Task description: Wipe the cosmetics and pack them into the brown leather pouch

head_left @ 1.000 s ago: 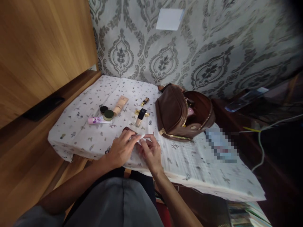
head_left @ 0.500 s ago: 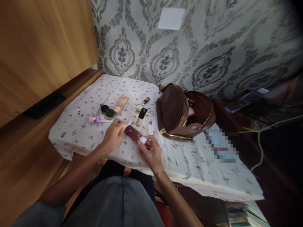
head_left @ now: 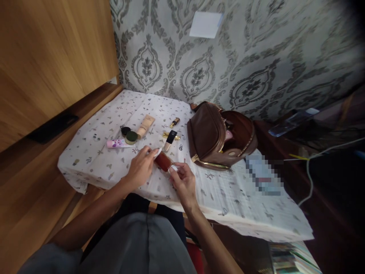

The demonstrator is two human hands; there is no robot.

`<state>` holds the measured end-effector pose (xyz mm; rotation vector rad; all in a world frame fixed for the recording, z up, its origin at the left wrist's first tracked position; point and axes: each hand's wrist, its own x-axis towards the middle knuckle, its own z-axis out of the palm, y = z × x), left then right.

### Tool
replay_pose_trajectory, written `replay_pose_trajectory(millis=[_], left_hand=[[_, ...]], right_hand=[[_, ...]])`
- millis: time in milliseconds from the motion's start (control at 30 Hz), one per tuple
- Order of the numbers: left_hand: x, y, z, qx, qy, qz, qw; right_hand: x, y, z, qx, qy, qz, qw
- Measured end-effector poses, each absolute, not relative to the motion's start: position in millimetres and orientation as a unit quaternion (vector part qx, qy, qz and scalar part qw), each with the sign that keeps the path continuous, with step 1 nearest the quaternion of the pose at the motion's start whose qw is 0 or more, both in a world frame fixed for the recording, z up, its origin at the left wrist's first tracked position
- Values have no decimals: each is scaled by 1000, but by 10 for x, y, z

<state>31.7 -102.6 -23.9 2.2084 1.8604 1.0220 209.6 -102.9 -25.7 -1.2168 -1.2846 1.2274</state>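
A dark red-brown bottle (head_left: 163, 161) is held low over the patterned white cloth (head_left: 114, 163). My right hand (head_left: 184, 182) grips its white end between thumb and fingers. At the other end, my left hand (head_left: 142, 167) pinches a small white piece (head_left: 157, 152), maybe a wipe, against the bottle. Just beyond lie a black-capped beige bottle (head_left: 170, 140) on a gold tube (head_left: 177, 137) and a small black and gold item (head_left: 175, 122). Further left are a beige tube (head_left: 146, 125), a round dark green case (head_left: 131, 137), a black round item (head_left: 125, 131) and a pink tube (head_left: 115, 143).
An open brown bag (head_left: 208, 133) stands right of the cosmetics, with a pink item inside. Beside it lies a blurred-out flat object (head_left: 264, 175). A wooden cabinet (head_left: 57, 49) rises at the left, and a patterned wall closes the back.
My left hand has moved slightly right with the white piece, further onto the bottle's end. The bottle has shifted a little right and turned in my right hand.
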Motion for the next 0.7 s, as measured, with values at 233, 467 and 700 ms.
replay_pose_trajectory(millis=[233, 467, 700], left_hand=[[438, -1153, -205, 750, 581, 313, 36], [517, -1265, -262, 768, 555, 319, 33], [169, -986, -106, 626, 538, 510, 243]], right_hand=[[2094, -1021, -267, -505, -502, 519, 473], [2128, -1023, -217, -492, -465, 564, 473], [2200, -1045, -103, -461, -376, 668, 446]])
